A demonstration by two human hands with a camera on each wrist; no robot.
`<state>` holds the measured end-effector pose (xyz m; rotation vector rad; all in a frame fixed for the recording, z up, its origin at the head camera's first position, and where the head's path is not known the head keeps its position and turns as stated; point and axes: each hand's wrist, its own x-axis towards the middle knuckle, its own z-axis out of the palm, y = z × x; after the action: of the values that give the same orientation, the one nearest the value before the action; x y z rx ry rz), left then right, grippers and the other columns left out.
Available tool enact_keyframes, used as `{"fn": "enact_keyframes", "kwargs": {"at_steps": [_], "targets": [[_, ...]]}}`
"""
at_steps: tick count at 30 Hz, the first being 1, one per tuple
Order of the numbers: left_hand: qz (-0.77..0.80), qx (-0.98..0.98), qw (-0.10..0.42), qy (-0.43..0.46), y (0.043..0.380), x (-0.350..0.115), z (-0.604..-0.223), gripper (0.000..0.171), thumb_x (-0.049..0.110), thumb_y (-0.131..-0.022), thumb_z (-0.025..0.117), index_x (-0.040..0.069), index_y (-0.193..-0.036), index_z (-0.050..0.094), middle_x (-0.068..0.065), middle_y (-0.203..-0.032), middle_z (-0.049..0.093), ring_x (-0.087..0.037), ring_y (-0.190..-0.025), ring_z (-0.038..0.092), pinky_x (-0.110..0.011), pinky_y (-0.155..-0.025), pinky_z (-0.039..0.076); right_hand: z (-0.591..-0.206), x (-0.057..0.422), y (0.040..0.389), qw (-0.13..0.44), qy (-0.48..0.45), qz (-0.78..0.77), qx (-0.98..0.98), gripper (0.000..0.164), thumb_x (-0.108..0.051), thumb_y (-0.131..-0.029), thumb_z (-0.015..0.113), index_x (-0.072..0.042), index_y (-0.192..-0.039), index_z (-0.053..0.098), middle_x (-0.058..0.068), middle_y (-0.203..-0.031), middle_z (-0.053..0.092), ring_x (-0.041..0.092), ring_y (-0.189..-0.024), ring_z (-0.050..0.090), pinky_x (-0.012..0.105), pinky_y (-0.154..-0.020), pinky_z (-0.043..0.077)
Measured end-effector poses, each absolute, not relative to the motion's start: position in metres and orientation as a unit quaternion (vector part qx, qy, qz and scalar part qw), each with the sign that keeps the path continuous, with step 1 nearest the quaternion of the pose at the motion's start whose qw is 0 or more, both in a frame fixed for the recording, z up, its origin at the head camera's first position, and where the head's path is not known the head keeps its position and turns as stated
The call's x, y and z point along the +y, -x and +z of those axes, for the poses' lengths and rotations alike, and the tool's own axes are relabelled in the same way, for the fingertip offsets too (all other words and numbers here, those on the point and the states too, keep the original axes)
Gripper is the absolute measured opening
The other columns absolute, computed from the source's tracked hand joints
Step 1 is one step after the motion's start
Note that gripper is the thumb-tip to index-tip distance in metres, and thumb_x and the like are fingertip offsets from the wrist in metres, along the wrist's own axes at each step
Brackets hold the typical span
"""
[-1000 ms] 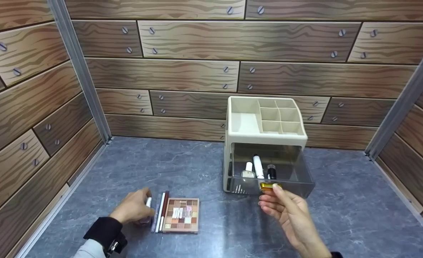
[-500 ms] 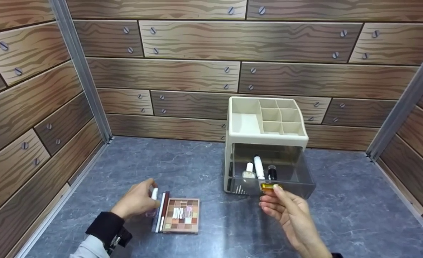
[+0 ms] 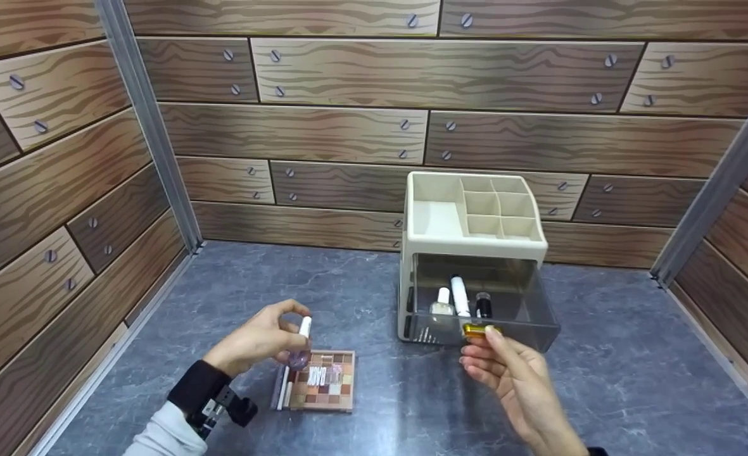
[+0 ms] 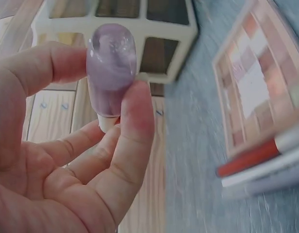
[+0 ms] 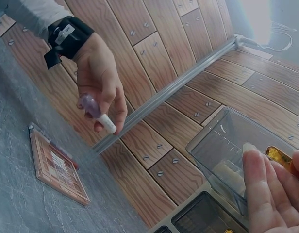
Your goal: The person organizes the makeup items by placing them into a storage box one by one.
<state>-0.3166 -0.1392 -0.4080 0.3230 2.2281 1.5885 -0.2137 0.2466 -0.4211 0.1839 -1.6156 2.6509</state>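
Note:
My left hand [image 3: 263, 339] pinches a small nail polish bottle [image 3: 299, 358] between thumb and fingers. The bottle has purple contents and a white cap, cap upward in the head view. It is raised over the left part of a makeup palette [image 3: 332, 386]. On the right, my right hand [image 3: 516, 373] pinches the gold handle [image 3: 474, 330] of a clear grey drawer [image 3: 526, 332], pulled out of a cream organizer [image 3: 475, 244]. Inside the drawer lie a white-capped bottle [image 3: 442, 304], a white tube [image 3: 460, 295] and a black-topped item [image 3: 483, 305].
Slim pens, including a red-brown one [image 4: 249, 160] and a white one [image 4: 266, 167], lie along the palette's left side. The organizer's top has several open compartments [image 3: 437, 215]. Wood-patterned walls [image 3: 323, 133] enclose the grey marbled tabletop [image 3: 285, 272].
The left hand has lifted the nail polish bottle from left of the pens and carried it up and right, over the palette. The right hand has stayed at the drawer handle.

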Motion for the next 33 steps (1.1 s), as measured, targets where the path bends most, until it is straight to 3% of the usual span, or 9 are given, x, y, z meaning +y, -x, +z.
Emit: {"fn": "enact_keyframes", "kwargs": {"at_steps": [13, 33], "targets": [[0.617, 0.744, 0.223, -0.125, 0.322, -0.127, -0.387, 0.061, 0.008, -0.088, 0.082, 0.005, -0.141, 0.052, -0.02, -0.116, 0.066, -0.026, -0.087, 0.071, -0.038, -0.077, 0.064, -0.42, 0.247, 0.213, 0.014, -0.053, 0.853, -0.518, 0.033, -0.014, -0.112, 0.048, -0.007, -0.099, 0.077, 0.007, -0.09, 0.079, 0.016, -0.085, 0.078, 0.026, -0.08, 0.063], [0.646, 0.702, 0.211, -0.213, 0.33, -0.08, -0.337, 0.04, 0.008, -0.101, 0.066, 0.006, -0.139, 0.055, -0.026, -0.123, 0.068, -0.031, -0.092, 0.073, -0.044, -0.078, 0.065, -0.422, 0.247, 0.213, 0.013, -0.058, 0.854, -0.516, 0.033, -0.015, -0.112, 0.047, -0.006, -0.101, 0.077, 0.008, -0.09, 0.079, 0.018, -0.085, 0.078, 0.026, -0.08, 0.063]]}}
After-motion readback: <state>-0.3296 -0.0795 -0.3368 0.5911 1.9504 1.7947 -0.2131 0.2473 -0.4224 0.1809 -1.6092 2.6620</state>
